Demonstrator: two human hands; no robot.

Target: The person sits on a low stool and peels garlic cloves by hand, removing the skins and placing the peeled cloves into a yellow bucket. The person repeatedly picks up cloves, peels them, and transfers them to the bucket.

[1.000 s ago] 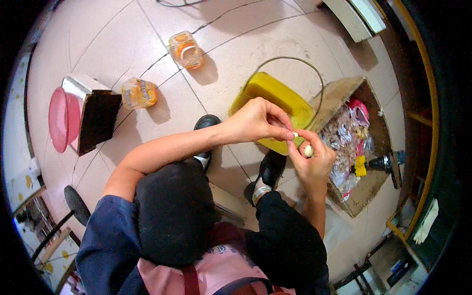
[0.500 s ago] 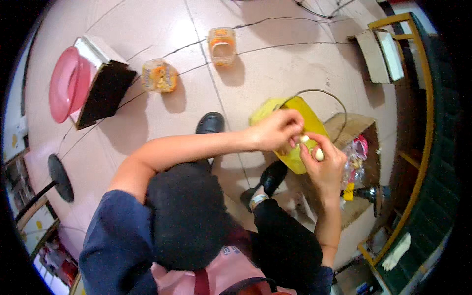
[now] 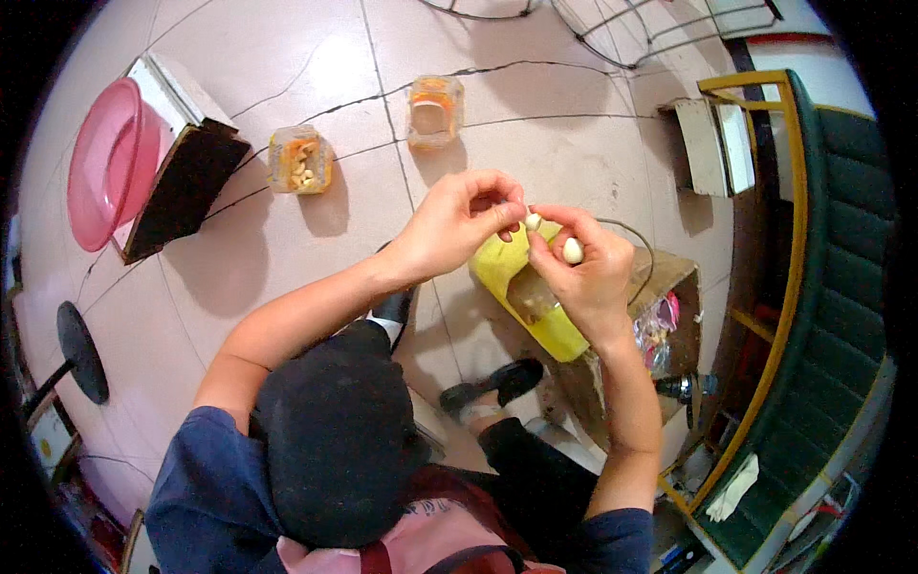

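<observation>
My left hand has thumb and fingers pinched at a small pale garlic clove; what exactly sits between them is too small to make out. My right hand grips that clove near its fingertips and a second peeled clove in its curled fingers. Beneath both hands lies a yellow plastic container, partly hidden by them. A cardboard box with wrappers and litter stands beside it on the right.
On the tiled floor are a clear tub holding pale pieces, another clear tub, and a pink basin against a dark-sided block. A green padded bench runs along the right; wire racks stand at the top.
The head view has shifted, bringing more of the bench into sight. Both hands rose and moved left since half a second ago, and the left fingers are closer to the right's again.
</observation>
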